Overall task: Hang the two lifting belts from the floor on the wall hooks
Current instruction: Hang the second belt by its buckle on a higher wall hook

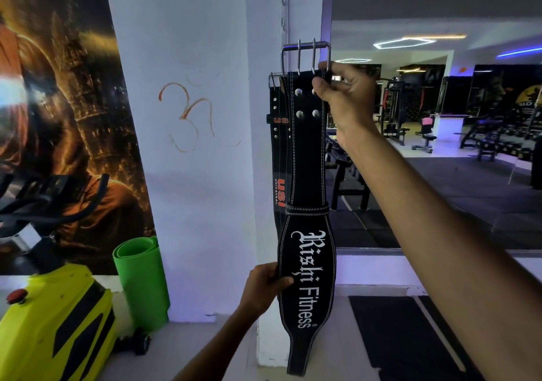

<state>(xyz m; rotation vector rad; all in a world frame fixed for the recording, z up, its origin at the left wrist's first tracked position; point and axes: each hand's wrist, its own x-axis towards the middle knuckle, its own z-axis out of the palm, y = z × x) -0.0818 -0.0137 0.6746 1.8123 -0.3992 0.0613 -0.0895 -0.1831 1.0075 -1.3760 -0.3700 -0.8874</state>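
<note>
A black lifting belt (pixel 306 157) with white "Rishi Fitness" lettering hangs upright in front of the white pillar. My right hand (pixel 343 96) pinches its top end just under the steel double-prong buckle (pixel 305 58). My left hand (pixel 268 286) grips the belt's wide lower part at its left edge. Behind it a second black belt (pixel 278 152) with red "USI" lettering hangs flat against the pillar, its buckle partly hidden. A metal strip of wall hooks (pixel 285 14) runs up the pillar above both buckles.
A rolled green mat (pixel 140 281) leans against the pillar at the left. A yellow and black exercise bike (pixel 55 316) stands at the lower left under a wall poster. At the right a large mirror (pixel 440 160) reflects gym machines. A black floor mat (pixel 404 336) lies below.
</note>
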